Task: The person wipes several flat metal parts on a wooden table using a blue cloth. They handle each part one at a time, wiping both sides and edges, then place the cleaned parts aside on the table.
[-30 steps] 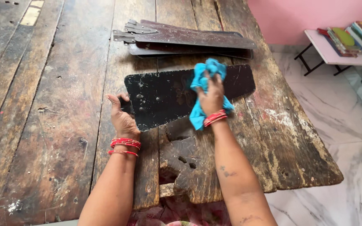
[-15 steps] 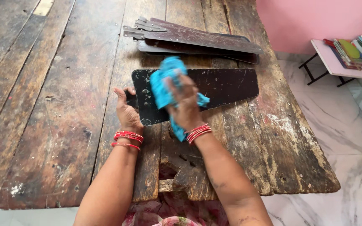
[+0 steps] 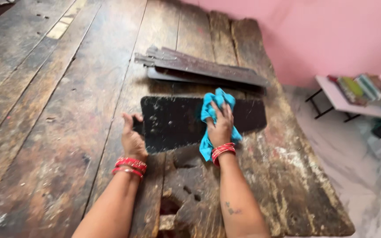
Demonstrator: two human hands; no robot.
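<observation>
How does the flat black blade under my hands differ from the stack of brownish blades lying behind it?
The flat black blade is a single piece, dark with pale specks; the stack of brownish blades is several pieces, rusty brown. The black one is held by the left hand and wiped by the right hand with a crumpled blue cloth; the stack lies untouched. Both are long, flat and rest on the worn wooden table.

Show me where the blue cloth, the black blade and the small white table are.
blue cloth [image 3: 219,99], head view, upper bunched part.
black blade [image 3: 173,123], head view, flat middle.
small white table [image 3: 338,99], head view, bare top.
</observation>
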